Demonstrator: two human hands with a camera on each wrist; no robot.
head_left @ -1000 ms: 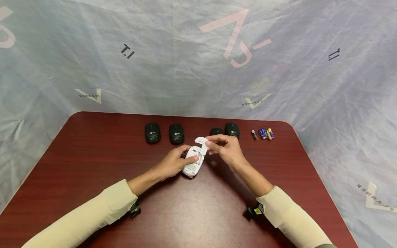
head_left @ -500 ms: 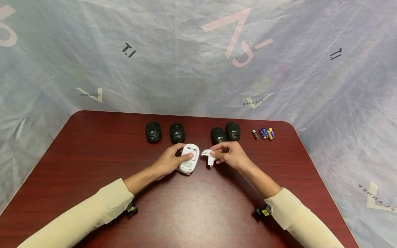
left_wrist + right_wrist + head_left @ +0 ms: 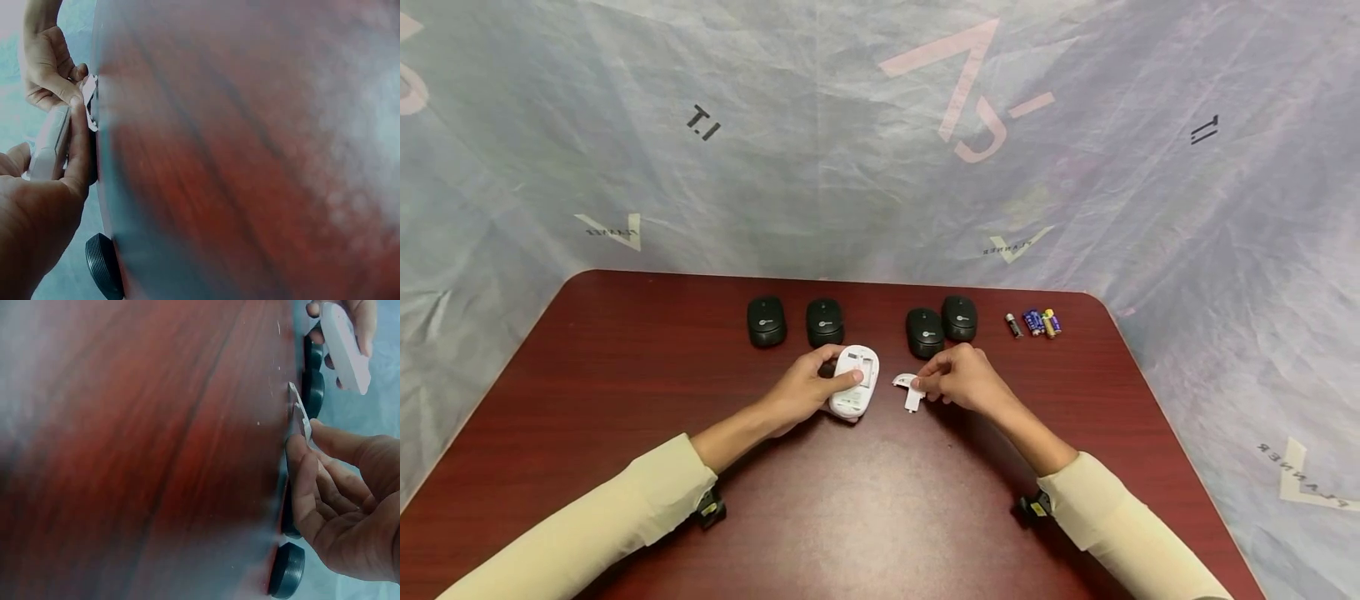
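At lower left, left sleeve [image 3: 580, 517]: pale cream, the cuff short of the wrist, a dark device [image 3: 710, 509] just beside it.
First black mouse [image 3: 766, 322]: right way up, near the back edge of the red-brown table [image 3: 865, 517].
Left hand [image 3: 797, 392]: a firm hold on the white mouse [image 3: 854, 398], thumb across the upturned underside, fingers round the other side.
Second black mouse [image 3: 825, 320]: right way up, just behind the left hand's fingertips.
White mouse: in the left hand, raised off the table, belly up, its slot uncovered; the top end leans slightly to the right.
Cover [image 3: 913, 397]: between the hands, apart from the white mouse, a curved white cap with a narrow tab toward the person; whether it touches the table, I cannot tell.
Third black mouse [image 3: 925, 334]: right way up, behind the cover.
Fourth black mouse [image 3: 959, 318]: behind and to the right of the third; whether the two touch is unclear.
Right hand [image 3: 962, 379]: a narrow pinch, thumb and fingertips on the cover's right end.
Lone battery [image 3: 1014, 325]: dark with a bright end, right of the black mice.
Other batteries [image 3: 1032, 322]: blue and gold, bunched together beside the lone one; print too small to read.
Right sleeve [image 3: 1131, 537]: pale cream, matching the left.
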